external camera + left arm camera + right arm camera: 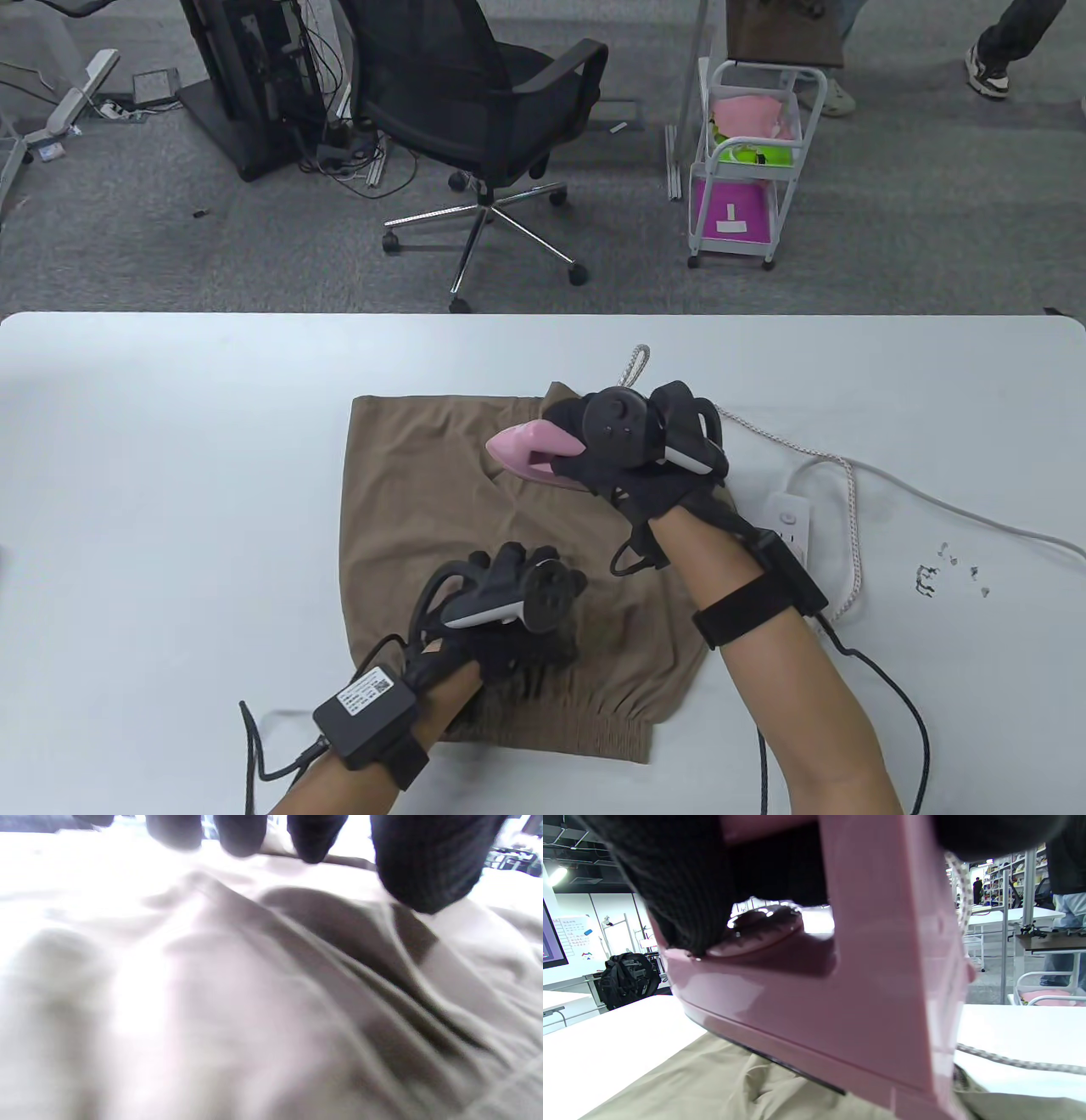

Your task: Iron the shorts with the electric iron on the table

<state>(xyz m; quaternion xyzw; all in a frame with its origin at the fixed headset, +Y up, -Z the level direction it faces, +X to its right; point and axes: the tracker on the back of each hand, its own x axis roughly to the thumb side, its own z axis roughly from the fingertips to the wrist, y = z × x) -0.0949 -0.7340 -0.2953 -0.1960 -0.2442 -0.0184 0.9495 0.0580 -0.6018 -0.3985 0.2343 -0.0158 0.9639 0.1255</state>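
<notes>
Closest to the camera, the left hand (509, 607) rests palm down on the brown shorts (407, 509), near their gathered waistband (585, 722) at the table's front. Its gloved fingers (424, 861) lie spread and flat against the cloth in the left wrist view, pressing it rather than pinching it; soft folds run through the fabric just below them. A black box (365, 705) is strapped at that wrist, with a cable trailing off toward the table's front edge.

Just beyond, the shorts lie spread across the middle of the white table (170, 475), legs pointing away from the person.

Farther on, the right hand (632, 454) grips the handle of the pink iron (530, 446), fingers wrapped tightly around it. The iron sits on the far right part of the shorts, nose pointing to the left. From the right wrist view its rear end touches the cloth while the soleplate (780, 1063) tilts up toward the nose, with a wrinkle lying under it.

To the right of the iron, a braided cord (848, 509) loops over the table beside a white power strip (789, 526), and a few small dark bits (942, 573) lie farther right.

Past the table, a black office chair (484, 102) and a white rolling cart (747, 161) stand on the grey floor.
</notes>
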